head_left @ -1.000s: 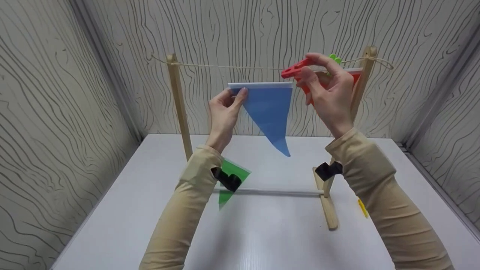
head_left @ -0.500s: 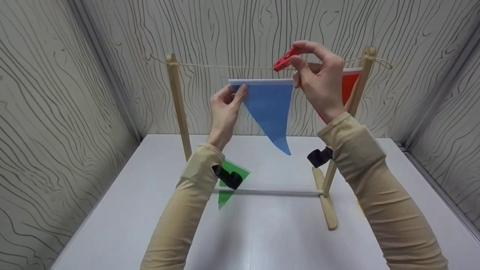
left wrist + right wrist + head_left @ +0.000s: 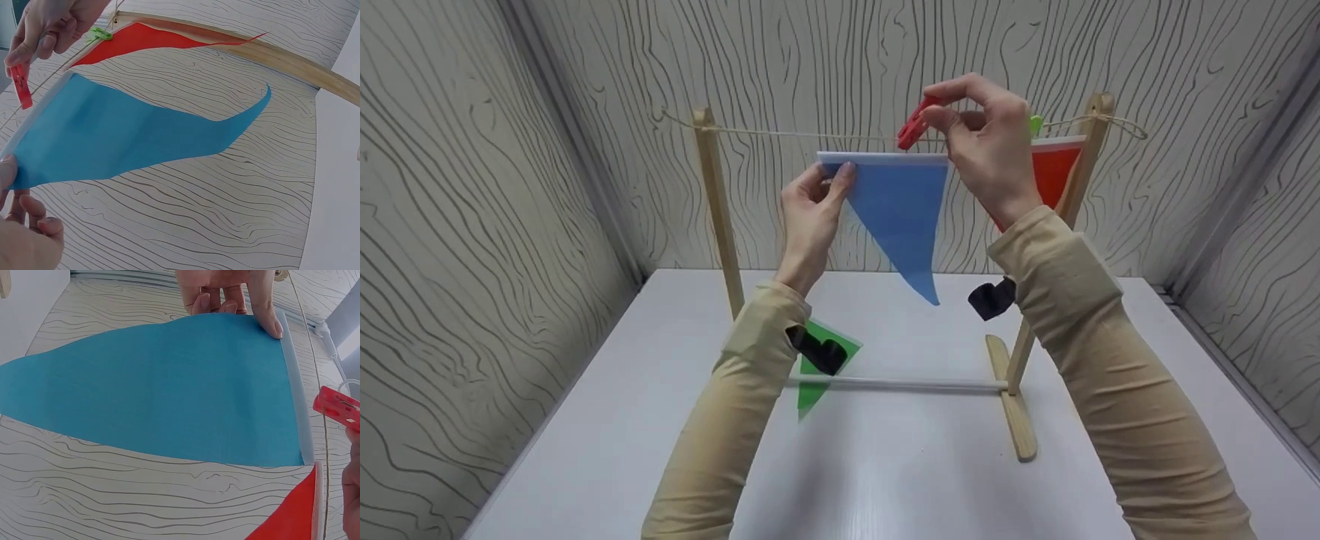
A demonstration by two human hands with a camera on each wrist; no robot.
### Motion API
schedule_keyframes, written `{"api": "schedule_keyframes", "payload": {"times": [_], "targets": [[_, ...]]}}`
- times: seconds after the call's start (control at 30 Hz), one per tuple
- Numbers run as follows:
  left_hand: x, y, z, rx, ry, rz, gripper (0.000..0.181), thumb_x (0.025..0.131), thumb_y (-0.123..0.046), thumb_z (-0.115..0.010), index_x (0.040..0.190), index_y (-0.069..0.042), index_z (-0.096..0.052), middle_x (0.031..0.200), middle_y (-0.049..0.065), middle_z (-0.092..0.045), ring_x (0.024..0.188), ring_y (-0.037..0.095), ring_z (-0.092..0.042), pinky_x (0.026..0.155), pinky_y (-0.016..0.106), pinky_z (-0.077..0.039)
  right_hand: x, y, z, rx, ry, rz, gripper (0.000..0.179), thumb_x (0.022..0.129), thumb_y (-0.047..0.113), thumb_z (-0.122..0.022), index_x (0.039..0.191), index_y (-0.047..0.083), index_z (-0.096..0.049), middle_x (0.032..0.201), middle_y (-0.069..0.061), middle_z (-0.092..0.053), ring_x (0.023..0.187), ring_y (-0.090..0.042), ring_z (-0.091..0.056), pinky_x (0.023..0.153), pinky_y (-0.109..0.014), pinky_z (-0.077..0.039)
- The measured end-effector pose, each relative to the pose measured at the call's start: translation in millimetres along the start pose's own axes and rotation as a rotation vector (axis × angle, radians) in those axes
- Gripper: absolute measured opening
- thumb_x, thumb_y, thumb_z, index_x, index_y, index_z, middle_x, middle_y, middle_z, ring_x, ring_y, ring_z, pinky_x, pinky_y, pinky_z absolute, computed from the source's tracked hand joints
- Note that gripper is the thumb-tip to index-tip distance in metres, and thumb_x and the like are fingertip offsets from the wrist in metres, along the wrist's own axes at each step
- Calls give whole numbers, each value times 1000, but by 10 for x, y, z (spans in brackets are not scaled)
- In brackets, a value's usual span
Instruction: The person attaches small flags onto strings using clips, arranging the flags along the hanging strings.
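In the head view my left hand (image 3: 814,217) pinches the upper left corner of a blue pennant flag (image 3: 900,210) between thumb and fingers. The flag's white top band runs level, just below the string (image 3: 780,133). My right hand (image 3: 994,142) holds a red clothespin (image 3: 915,126) between thumb and index finger, its tip angled down near the string above that band. In the right wrist view the clothespin (image 3: 337,406) appears beside the string, apart from the band. A red pennant flag (image 3: 1057,169) hangs at the right end, partly hidden by my right hand; a green clip (image 3: 100,35) is at its top.
Two wooden posts, the left post (image 3: 718,210) and the right post (image 3: 1084,172), carry the string. A white rod (image 3: 915,384) joins them low down. A green pennant (image 3: 847,346) lies on the white table (image 3: 885,465), partly behind my left wrist. A patterned wall stands behind.
My right hand has moved left and up with the red clothespin, whose tip now points more steeply down. My left hand has raised the blue pennant slightly toward the string.
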State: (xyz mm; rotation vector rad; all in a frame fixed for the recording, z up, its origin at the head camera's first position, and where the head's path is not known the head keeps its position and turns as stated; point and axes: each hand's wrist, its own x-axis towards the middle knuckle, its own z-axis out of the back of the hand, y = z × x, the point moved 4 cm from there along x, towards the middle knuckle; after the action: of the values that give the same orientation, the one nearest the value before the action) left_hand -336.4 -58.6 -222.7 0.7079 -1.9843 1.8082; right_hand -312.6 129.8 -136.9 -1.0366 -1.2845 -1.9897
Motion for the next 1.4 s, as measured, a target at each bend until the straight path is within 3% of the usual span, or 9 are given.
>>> {"api": "schedule_keyframes", "payload": {"times": [0.2,0.3,0.6,0.97,1.4], "targets": [[-4,-25,-10,3,2,4,21,100,-13,-62,113,2,-68,99,9,-70,86,9,-59,83,23,-47,27,16,-49,-4,44,7,22,92,4,-69,111,-6,-70,105,-17,-73,77,13,-65,74,-13,-55],[-5,-35,-18,8,7,4,21,100,-13,-62,114,2,-68,101,10,-70,87,9,-60,84,23,-48,42,19,-71,-10,55,0,20,92,3,-69,109,-7,-71,103,-18,-72,79,11,-65,76,-12,-54],[12,-54,-33,-3,4,1,22,100,-12,-62,115,3,-68,105,13,-70,88,9,-62,87,23,-49,57,34,-109,-65,81,17,18,91,4,-70,106,-5,-73,102,-19,-74,73,7,-61,59,-12,-39],[29,-78,-34,-17,3,7,23,100,-13,-62,115,3,-67,105,13,-70,90,10,-62,90,25,-50,69,51,-140,-82,100,8,18,92,3,-69,106,-6,-74,104,-20,-74,70,8,-57,63,-12,-42],[51,-99,-53,-19,-3,6,22,99,-13,-64,114,3,-68,105,12,-71,86,8,-62,85,23,-49,60,77,-151,-183,147,74,20,95,5,-66,112,-3,-74,108,-18,-75,63,5,-43,63,-11,-38]]}}
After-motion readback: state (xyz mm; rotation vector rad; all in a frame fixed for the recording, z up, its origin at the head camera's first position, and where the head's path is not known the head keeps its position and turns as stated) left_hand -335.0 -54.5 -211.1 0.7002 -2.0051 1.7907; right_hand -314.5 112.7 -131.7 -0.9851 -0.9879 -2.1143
